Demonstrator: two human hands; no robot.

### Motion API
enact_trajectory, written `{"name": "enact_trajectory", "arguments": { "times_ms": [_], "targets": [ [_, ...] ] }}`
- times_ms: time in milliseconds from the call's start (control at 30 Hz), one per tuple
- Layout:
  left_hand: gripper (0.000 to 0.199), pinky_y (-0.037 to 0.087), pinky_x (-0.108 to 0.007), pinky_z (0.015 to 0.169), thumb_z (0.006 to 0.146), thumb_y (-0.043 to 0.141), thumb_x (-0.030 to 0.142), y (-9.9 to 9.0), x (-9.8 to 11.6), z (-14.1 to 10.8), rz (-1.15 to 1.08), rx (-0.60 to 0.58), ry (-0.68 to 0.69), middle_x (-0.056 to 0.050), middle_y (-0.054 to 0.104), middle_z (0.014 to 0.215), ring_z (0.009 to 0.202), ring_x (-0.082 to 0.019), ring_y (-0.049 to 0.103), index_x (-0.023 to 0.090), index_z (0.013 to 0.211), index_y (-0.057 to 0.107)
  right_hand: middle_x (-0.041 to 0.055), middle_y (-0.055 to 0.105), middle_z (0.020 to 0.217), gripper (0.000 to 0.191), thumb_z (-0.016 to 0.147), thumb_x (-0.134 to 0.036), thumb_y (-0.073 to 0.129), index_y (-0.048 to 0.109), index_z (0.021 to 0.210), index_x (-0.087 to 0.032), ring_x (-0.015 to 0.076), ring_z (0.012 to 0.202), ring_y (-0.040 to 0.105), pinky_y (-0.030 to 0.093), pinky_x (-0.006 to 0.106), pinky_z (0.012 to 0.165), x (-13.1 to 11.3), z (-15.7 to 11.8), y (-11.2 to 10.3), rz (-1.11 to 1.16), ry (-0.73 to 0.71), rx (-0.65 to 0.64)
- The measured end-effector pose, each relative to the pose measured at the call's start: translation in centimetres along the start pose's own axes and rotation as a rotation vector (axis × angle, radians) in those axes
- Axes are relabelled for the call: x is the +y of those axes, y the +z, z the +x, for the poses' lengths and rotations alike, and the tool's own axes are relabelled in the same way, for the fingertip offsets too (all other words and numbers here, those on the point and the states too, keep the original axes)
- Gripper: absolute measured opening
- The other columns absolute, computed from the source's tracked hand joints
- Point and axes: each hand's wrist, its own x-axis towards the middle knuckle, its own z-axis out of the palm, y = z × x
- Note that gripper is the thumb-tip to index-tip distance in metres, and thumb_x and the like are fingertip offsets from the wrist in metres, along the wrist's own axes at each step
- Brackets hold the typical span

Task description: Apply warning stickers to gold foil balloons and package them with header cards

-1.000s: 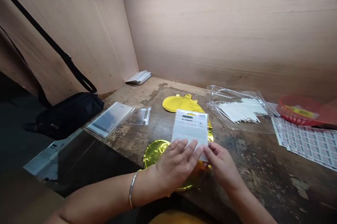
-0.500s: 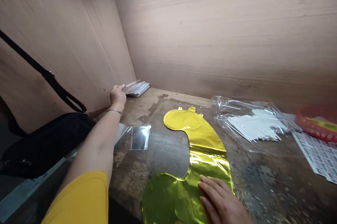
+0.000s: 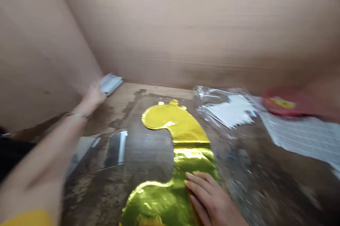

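Observation:
A flat gold foil balloon (image 3: 183,137), curved with rounded ends and small tabs at its top, lies on the worn table. My right hand (image 3: 212,197) rests on its lower part, fingers stretched out flat on the foil. At the far left, my left hand (image 3: 92,96) is at the near end of a stack of thin white folded papers or packets (image 3: 111,84) in the corner. Motion blur smears its fingers, so their grip is unclear. Below the left forearm lies a clear plastic sleeve (image 3: 114,150), partly covered by the arm.
A clear bag of white sticks or straws (image 3: 231,111) lies at the back right. Beside it are a red basket (image 3: 281,102) with something yellow inside and printed sheets (image 3: 300,139). Wooden panels (image 3: 186,24) close off the back and left; a dark bag (image 3: 13,155) sits at the left edge.
The view has swung right, shifting everything leftward. The thin piece my left hand held up over the stack no longer shows; that hand is now against the stack. My right hand stays on the balloon.

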Motion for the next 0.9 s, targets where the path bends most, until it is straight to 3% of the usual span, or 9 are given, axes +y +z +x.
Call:
{"name": "enact_trajectory", "arguments": {
  "times_ms": [67, 133, 233, 333, 500, 600, 700, 800, 900],
  "targets": [
    [0.035, 0.047, -0.047, 0.096, 0.090, 0.050, 0.037, 0.1, 5.5, -4.0, -0.060, -0.135, 0.077, -0.012, 0.067, 0.116, 0.110, -0.033, 0.061, 0.013, 0.110, 0.066, 0.0063, 0.070, 0.117, 0.027, 0.087, -0.010, 0.053, 0.065, 0.108, -0.021, 0.0195, 0.106, 0.062, 0.054, 0.032, 0.093, -1.3, 0.4, -0.4, 0.077, 0.093, -0.020],
    [0.033, 0.048, -0.044, 0.098, 0.091, 0.045, 0.036, -0.1, 11.6, -10.5, -0.130, -0.351, 0.351, -0.005, 0.071, 0.112, 0.101, -0.025, 0.066, 0.021, 0.112, 0.067, 0.0075, 0.071, 0.112, 0.021, 0.087, -0.013, 0.054, 0.065, 0.104, -0.018, 0.0197, 0.104, 0.061, 0.052, 0.033, 0.094, -1.2, 0.6, -0.3, 0.101, 0.065, -0.017],
    [0.039, 0.038, -0.052, 0.107, 0.092, 0.046, 0.036, -0.5, 18.7, -21.3, -0.073, -0.412, 0.680, -0.002, 0.063, 0.131, 0.118, -0.027, 0.060, 0.033, 0.129, 0.058, 0.0103, 0.072, 0.102, 0.011, 0.086, -0.014, 0.055, 0.065, 0.091, -0.016, 0.0197, 0.098, 0.062, 0.052, 0.033, 0.090, -0.5, 0.5, -0.4, 0.076, 0.044, 0.016],
    [0.039, 0.042, -0.057, 0.099, 0.093, 0.043, 0.032, 0.7, 21.8, -27.7, 0.052, -0.347, 0.551, -0.007, 0.062, 0.133, 0.122, -0.033, 0.057, 0.030, 0.129, 0.059, 0.0114, 0.071, 0.103, 0.013, 0.087, -0.013, 0.053, 0.064, 0.092, -0.016, 0.0195, 0.100, 0.062, 0.050, 0.034, 0.093, -1.3, -0.1, -1.9, 0.092, 0.022, 0.141],
    [0.042, 0.044, -0.052, 0.101, 0.092, 0.042, 0.038, 2.3, 20.8, -28.4, 0.032, -0.397, 0.470, -0.011, 0.059, 0.135, 0.126, -0.032, 0.053, 0.024, 0.126, 0.062, 0.0081, 0.071, 0.099, 0.017, 0.090, -0.017, 0.050, 0.065, 0.097, -0.018, 0.0184, 0.097, 0.062, 0.049, 0.034, 0.093, -2.6, -6.8, -8.1, 0.167, 0.073, 0.435],
    [0.044, 0.045, -0.052, 0.101, 0.091, 0.041, 0.039, 2.2, 20.1, -27.7, 0.005, -0.410, 0.484, -0.011, 0.059, 0.136, 0.127, -0.033, 0.052, 0.024, 0.127, 0.061, 0.0073, 0.072, 0.097, 0.018, 0.091, -0.016, 0.050, 0.067, 0.095, -0.020, 0.0194, 0.096, 0.063, 0.051, 0.035, 0.090, 0.6, -15.8, -13.6, 0.026, 0.215, 0.551],
    [0.045, 0.046, -0.052, 0.101, 0.089, 0.041, 0.040, 1.8, 20.4, -27.4, -0.017, -0.428, 0.496, -0.011, 0.060, 0.135, 0.128, -0.035, 0.052, 0.022, 0.125, 0.061, 0.0123, 0.072, 0.095, 0.021, 0.092, -0.024, 0.049, 0.069, 0.092, -0.018, 0.0262, 0.096, 0.064, 0.052, 0.044, 0.090, 5.0, -26.7, -18.6, -0.402, 0.574, 0.617],
    [0.041, 0.047, -0.051, 0.103, 0.087, 0.042, 0.041, 1.3, 21.4, -27.3, -0.033, -0.434, 0.493, -0.007, 0.063, 0.131, 0.125, -0.032, 0.056, 0.025, 0.119, 0.062, 0.0233, 0.065, 0.121, 0.043, 0.085, -0.038, 0.061, 0.066, 0.113, -0.007, 0.0386, 0.119, 0.056, 0.045, 0.055, 0.100, 7.8, -35.2, -20.6, -0.629, 0.801, 0.294],
    [0.039, 0.050, -0.051, 0.100, 0.086, 0.041, 0.042, 0.6, 22.6, -27.0, -0.007, -0.418, 0.477, -0.006, 0.067, 0.126, 0.119, -0.031, 0.060, 0.027, 0.114, 0.064, 0.0237, 0.060, 0.130, 0.057, 0.084, -0.043, 0.062, 0.060, 0.125, -0.004, 0.0367, 0.124, 0.054, 0.047, 0.050, 0.102, 8.2, -38.9, -19.7, -0.620, 0.782, 0.048]
  ]
}}
